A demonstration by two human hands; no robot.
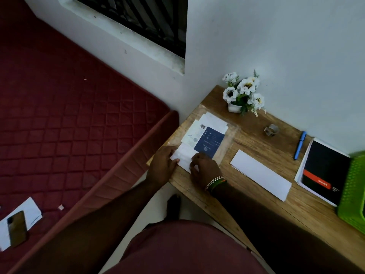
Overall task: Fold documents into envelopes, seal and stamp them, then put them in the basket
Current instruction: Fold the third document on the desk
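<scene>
both arms reach forward and left, forearms roughly parallel. left hand [163, 165] lies palm down, fingers fairly straight, thumb tip pointing right. right hand [204, 168] sits just beside it, knuckles up, fingers curled under, fingertips hidden. chain bracelet and bands on the right wrist.

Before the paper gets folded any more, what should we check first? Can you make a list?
1. Both hands on the paper: ok. The left hand and right hand rest on the small white paper at the table's near corner.
2. Paper fully on the table: cannot tell, it lies close to the edge.
3. Envelope ready: ok. A long white envelope lies flat to the right, untouched.
4. Basket in reach: ok. The green basket stands at the table's right end.
5. Pen handy: ok. The blue pen lies beside the black notebook.
</scene>
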